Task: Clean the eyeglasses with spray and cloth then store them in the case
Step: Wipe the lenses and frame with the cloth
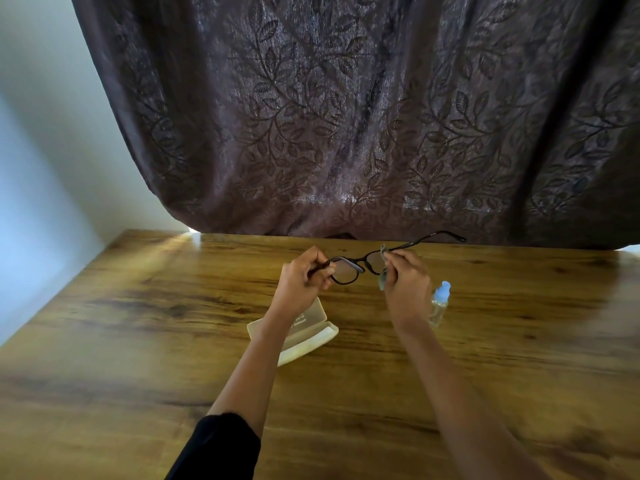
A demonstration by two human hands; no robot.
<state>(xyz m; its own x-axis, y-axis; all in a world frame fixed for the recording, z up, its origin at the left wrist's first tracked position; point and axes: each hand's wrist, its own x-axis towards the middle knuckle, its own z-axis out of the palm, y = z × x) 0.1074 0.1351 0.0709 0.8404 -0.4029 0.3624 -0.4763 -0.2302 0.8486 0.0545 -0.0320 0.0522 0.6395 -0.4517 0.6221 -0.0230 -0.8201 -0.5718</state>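
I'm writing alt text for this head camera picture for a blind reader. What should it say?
Two hands hold dark-framed eyeglasses above a wooden table: the left hand grips one side while the right hand pinches a small cloth over a lens. An open pale case and a spray bottle sit below, before a dark leaf-patterned curtain.

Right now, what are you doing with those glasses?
A person is cleaning a pair of dark-framed eyeglasses above a wooden table. The left hand holds the frame by one side, and the right hand pinches a small grey cloth over the other lens. The spray bottle stands on the table just right of that hand. The pale case lies open below, nothing visible in it.
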